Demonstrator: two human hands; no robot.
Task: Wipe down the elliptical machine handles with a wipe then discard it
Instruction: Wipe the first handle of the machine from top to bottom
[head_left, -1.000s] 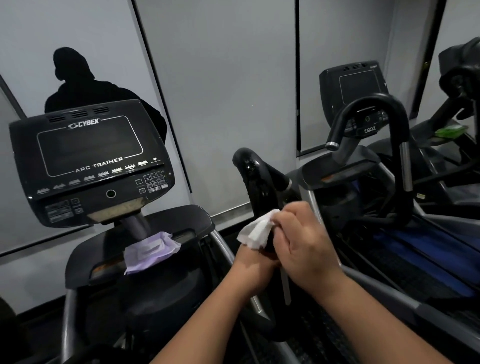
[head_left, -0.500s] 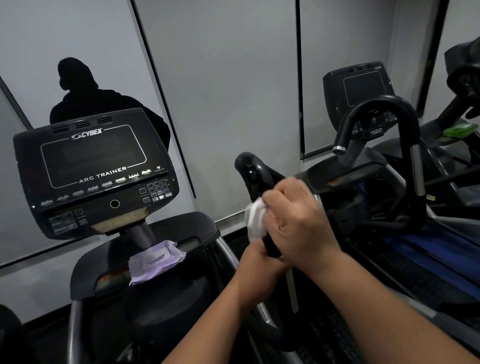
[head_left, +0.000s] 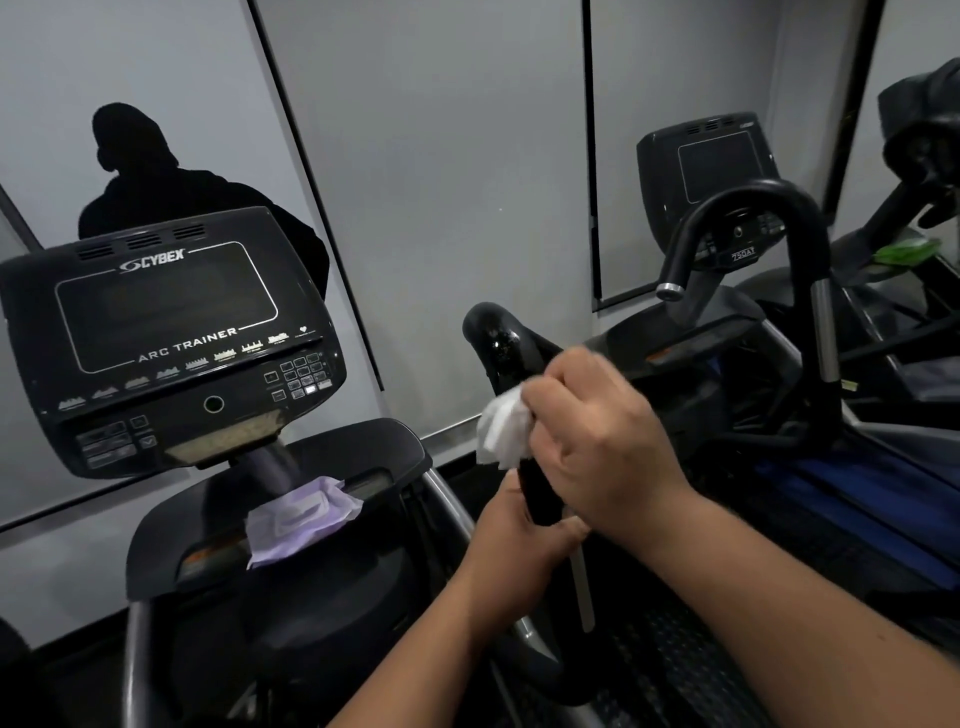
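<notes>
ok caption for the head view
Right hand rubs a white wipe on the black handle; left hand grips lower.

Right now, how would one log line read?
step: wiping | right hand: presses crumpled white wipe on glossy black handle | left hand: grips handle lower down

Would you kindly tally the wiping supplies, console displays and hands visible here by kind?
White wipe, held by the right hand against the black handle: 1
Purple wipes pack: 1
Green pack, contents unclear: 1
Console displays, Cybex and neighbouring: 2
Hands, counting the left hand gripping the handle lower down: 2
Total: 7
</notes>
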